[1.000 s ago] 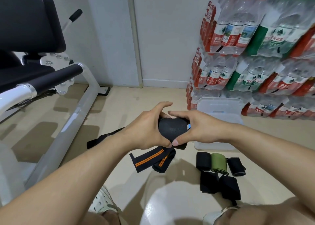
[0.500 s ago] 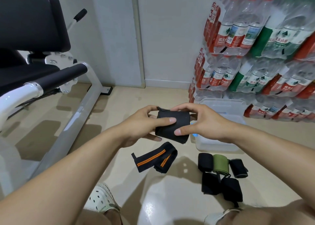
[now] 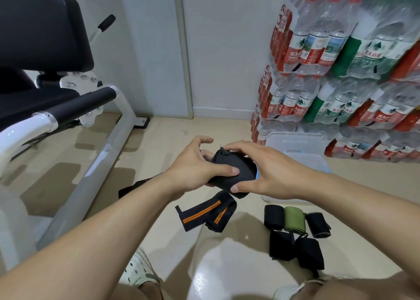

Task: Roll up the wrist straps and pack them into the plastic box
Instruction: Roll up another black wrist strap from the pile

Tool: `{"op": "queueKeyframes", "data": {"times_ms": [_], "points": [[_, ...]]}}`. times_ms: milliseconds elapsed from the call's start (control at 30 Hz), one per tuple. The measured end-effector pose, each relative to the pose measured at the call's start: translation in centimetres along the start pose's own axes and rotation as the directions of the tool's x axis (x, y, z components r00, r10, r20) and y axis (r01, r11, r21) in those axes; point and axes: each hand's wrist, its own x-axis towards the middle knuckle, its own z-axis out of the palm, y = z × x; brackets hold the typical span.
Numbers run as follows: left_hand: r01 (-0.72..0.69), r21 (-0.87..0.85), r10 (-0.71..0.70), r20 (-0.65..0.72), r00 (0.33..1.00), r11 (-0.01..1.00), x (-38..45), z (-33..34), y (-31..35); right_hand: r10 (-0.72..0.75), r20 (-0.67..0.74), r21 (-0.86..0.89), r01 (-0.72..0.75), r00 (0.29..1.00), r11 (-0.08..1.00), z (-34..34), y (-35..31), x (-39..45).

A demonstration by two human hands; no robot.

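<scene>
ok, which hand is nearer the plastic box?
Right. The right hand holds the black strap roll beside the plastic box; the left hand grips the roll's far side.

A white wall is standing behind a beige glossy floor. A workout bench is sitting left of it; stacked packs of water bottles are leaning right.
</scene>
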Motion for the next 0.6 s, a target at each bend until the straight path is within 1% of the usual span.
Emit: {"op": "queueKeyframes", "data": {"times_ms": [167, 333, 500, 600], "points": [[0.001, -0.033, -0.002, -0.028, 1.000, 0.999, -0.3, 0.4, 0.2, 0.006, -0.021, -0.018, -0.006, 1.000, 1.000, 0.0, 0.7, 0.1], [0.019, -0.093, -0.022, -0.035, 0.999, 0.995, -0.4, 0.5, 0.2, -0.003, -0.013, -0.008, 0.003, 1.000, 1.000, 0.3, 0.7, -0.1], [0.008, -0.105, -0.014, -0.053, 0.998, 0.994, -0.4, 1.1, 0.5, 0.005, -0.081, -0.018, -0.007, 0.997, 1.000, 0.4, 0.9, 0.3], [-0.015, -0.094, 0.009, -0.070, 0.998, 0.995, -0.2, 1.8, 0.6, 0.035, -0.118, 0.001, -0.035, 0.992, 0.999, 0.1, 1.2, -0.1]]}}
